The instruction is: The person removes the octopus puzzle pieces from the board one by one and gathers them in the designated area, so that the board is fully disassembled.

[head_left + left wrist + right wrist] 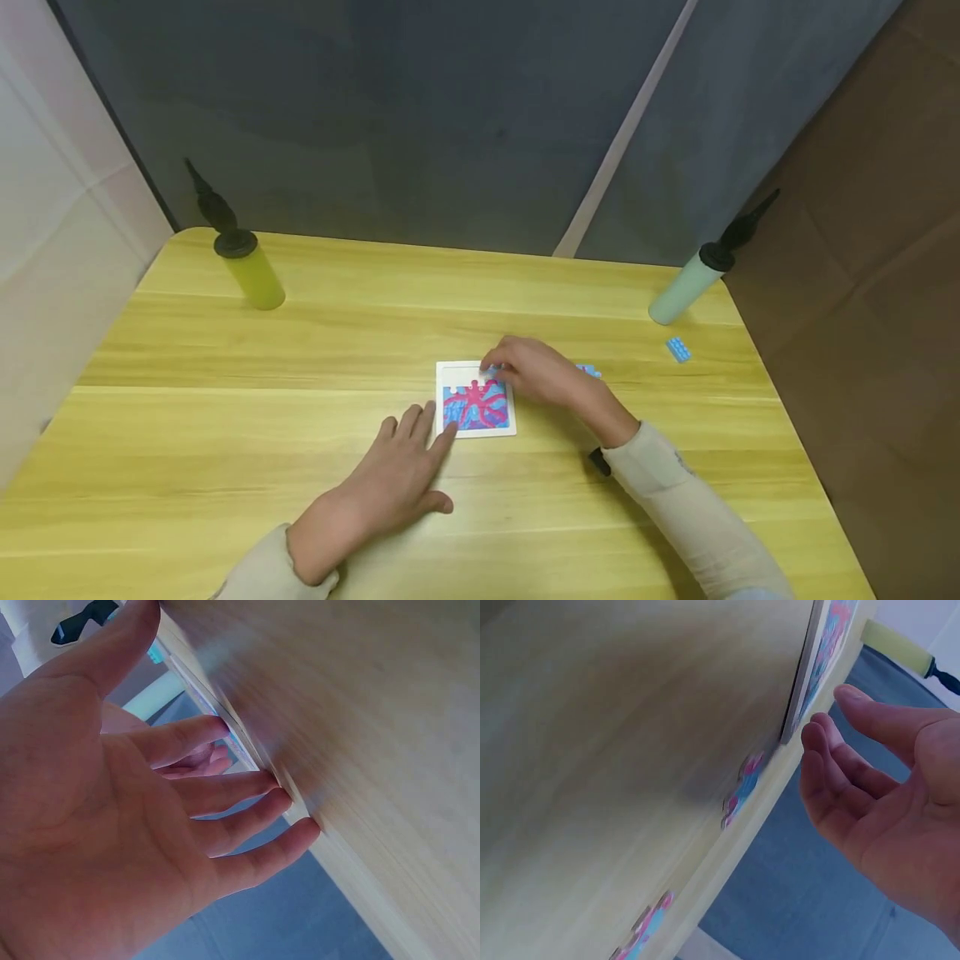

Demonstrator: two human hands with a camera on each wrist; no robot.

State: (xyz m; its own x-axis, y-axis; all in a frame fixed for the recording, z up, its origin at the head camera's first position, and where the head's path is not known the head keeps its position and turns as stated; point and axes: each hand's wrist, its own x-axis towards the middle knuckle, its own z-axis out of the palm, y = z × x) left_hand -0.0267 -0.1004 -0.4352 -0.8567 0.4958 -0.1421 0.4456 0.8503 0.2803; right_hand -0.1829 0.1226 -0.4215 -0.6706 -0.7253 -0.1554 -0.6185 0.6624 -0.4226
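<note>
A white-framed jigsaw puzzle [475,407] with a pink octopus on blue lies on the table; its upper left part shows bare white backing. My left hand [397,467] lies by its lower left corner, fingers extended, the index fingertip on the frame's lower edge. Over the upper right corner, my right hand [536,371] bends its fingers down, and a bit of blue shows beneath them. In the right wrist view its thumb [853,696] stands apart from the fingertips. Loose puzzle pieces [742,791] in pink and blue lie on the table beside the frame.
At the back left stands a yellow cylinder [255,279] with a black tapered top; a pale green one [684,287] like it stands back right. A small light blue studded block [678,350] lies in front of the green one. A dark curtain [375,125] hangs behind the table.
</note>
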